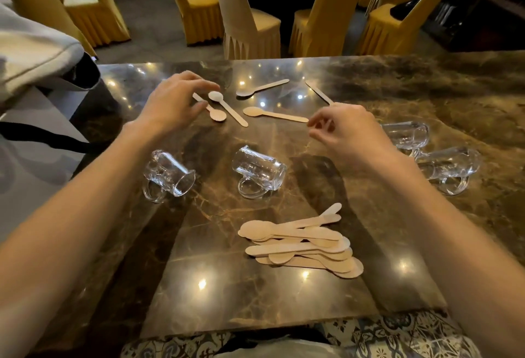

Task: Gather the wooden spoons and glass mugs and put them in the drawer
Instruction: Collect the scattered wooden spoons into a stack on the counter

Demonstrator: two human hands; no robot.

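Several loose wooden spoons lie at the far middle of the marble table (284,295). My left hand (176,102) hovers with curved fingers over two crossed spoons (217,114), its thumb by one handle. At the handle end of another spoon (275,114) are the fingertips of my right hand (346,130), thumb and forefinger loosely curled with a gap between them. Two more spoons (262,87) (319,92) lie farther back. A pile of spoons (301,244) sits near me. Glass mugs lie on their sides: one left (170,175), one middle (258,171), two right (406,134) (449,167).
A grey bag (34,53) with a black strap rests on a lower surface beyond the table's left edge. Yellow-covered chairs (321,16) and one cream chair (244,22) stand beyond the far edge. Patterned cloth (397,335) shows at the near edge.
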